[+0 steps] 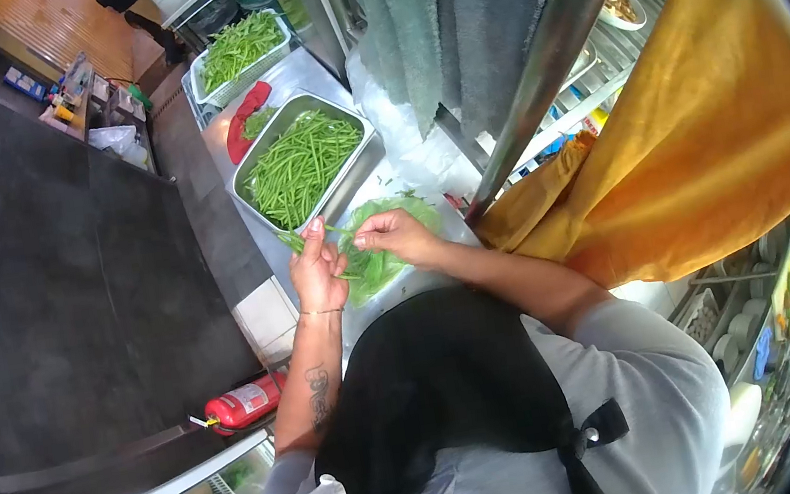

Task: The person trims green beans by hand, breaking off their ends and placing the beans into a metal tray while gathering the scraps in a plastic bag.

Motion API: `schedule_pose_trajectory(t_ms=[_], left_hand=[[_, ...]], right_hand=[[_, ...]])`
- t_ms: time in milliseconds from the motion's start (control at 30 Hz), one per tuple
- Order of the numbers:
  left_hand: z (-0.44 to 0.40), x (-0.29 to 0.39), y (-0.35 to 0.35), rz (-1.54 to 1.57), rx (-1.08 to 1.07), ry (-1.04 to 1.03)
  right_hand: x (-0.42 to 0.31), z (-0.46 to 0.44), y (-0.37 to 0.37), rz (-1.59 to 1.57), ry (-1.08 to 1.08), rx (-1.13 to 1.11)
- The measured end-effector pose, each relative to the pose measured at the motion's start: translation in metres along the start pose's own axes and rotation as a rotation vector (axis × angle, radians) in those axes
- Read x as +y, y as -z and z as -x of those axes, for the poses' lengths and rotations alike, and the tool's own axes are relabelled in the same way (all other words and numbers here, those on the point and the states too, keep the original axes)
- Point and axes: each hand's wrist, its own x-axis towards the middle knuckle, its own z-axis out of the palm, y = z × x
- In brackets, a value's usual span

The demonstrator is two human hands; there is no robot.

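My left hand (316,272) is closed around a few green beans (291,242), whose ends stick out past the fingers. Thumb and forefinger of my right hand (396,237) pinch the end of a green bean (340,230) that reaches across from the left hand. Below both hands lies a pale green plastic bag (402,211) on the metal table, with green bits in it. Just beyond the left hand stands a deep steel pan (354,157) full of green beans (301,164).
Farther back are a red cloth (246,119) and a white basket (253,73) heaped with green beans. Grey cloths (485,22) and an orange cloth (671,127) hang at right beside a metal post (551,63). A fire extinguisher (243,404) stands left.
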Motion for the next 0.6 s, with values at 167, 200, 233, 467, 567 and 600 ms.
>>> schedule_pose_trajectory(t_ms=[167,200,233,467,567,600], left_hand=[[0.002,-0.008,0.008,-0.137,0.094,-0.064],[0.004,-0.011,0.009,-0.137,0.092,-0.07],[0.004,-0.015,0.012,-0.275,0.089,-0.116],[-0.034,0.05,-0.035,-0.522,0.145,-0.394],[-0.067,0.082,-0.046,-0.565,0.057,-0.553],[-0.072,0.089,-0.049,-0.578,-0.043,-0.638]], right_hand=[[-0.007,0.009,-0.006,-0.247,-0.068,0.084],[-0.001,0.01,-0.002,0.014,0.023,0.042],[0.004,0.009,0.002,0.279,0.116,0.001],[0.01,0.018,0.003,1.055,0.252,-0.014],[0.011,0.021,0.009,1.18,0.067,-0.04],[0.003,0.022,0.01,1.124,0.145,0.014]])
